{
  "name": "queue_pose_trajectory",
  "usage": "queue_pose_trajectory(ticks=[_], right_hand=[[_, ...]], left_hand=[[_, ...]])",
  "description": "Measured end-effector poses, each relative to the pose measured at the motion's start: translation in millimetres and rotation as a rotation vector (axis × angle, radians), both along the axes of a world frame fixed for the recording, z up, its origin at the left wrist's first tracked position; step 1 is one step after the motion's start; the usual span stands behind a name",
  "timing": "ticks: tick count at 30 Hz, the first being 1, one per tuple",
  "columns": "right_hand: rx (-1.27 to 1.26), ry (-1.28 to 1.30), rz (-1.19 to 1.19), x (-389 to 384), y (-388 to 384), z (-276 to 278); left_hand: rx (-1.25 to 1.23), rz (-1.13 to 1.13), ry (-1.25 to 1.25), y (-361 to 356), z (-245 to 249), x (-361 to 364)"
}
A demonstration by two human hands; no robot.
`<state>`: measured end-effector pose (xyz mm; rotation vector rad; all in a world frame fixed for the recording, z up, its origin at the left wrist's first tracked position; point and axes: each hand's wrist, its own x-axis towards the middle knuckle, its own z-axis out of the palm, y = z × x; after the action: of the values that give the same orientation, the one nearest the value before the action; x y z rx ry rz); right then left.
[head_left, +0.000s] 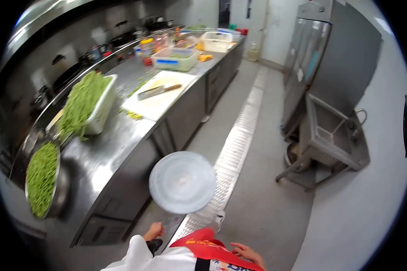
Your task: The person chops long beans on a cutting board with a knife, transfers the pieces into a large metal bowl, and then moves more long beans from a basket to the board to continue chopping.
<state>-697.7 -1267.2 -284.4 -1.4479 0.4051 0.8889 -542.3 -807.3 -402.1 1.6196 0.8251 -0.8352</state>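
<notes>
Low in the view, my left hand [154, 231] hangs beside the counter with its fingers curled closed. A see-through plastic item [171, 223] shows right at its fingers; its exact kind is blurred. My right hand [246, 252] is held in front of the red apron [203, 241], fingers apart and holding nothing. Just ahead of both hands is a round whitish lid-like disc [182, 182], seen from above; what supports it is hidden.
On the steel counter [122, 131] at left are a bowl of chopped greens [41, 180], a white tub heaped with green shreds [87, 99], and a cutting board [160, 99] bearing a cleaver [153, 92]. A floor grate [233, 153], steel sink [332, 126] and fridge [307, 54] lie right.
</notes>
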Motion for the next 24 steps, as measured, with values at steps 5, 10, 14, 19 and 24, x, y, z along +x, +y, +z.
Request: queue_pose_trajectory(ticks=[5, 10, 14, 19, 24], right_hand=[[-0.127, -0.111, 0.07, 84.3, -115.2, 13.5], [-0.046, -0.023, -0.313, 171.9, -232.4, 0.5], [-0.019, 0.023, -0.478, 266.0, -294.5, 12.0], [-0.034, -0.018, -0.386, 438.7, -423.6, 3.4], [0.161, -0.177, -0.453, 714.4, -526.8, 69.0]], left_hand=[[0.2, -0.444, -0.243, -90.5, -43.7, 110.1], [-0.052, -0.14, -0.136, -254.0, 18.0, 256.9], [-0.248, -0.24, -0.349, -378.6, 69.8, 379.1], [-0.233, -0.132, -0.323, -462.3, 77.6, 489.5], [-0.053, 0.063, -0.24, -451.7, 57.7, 540.8]])
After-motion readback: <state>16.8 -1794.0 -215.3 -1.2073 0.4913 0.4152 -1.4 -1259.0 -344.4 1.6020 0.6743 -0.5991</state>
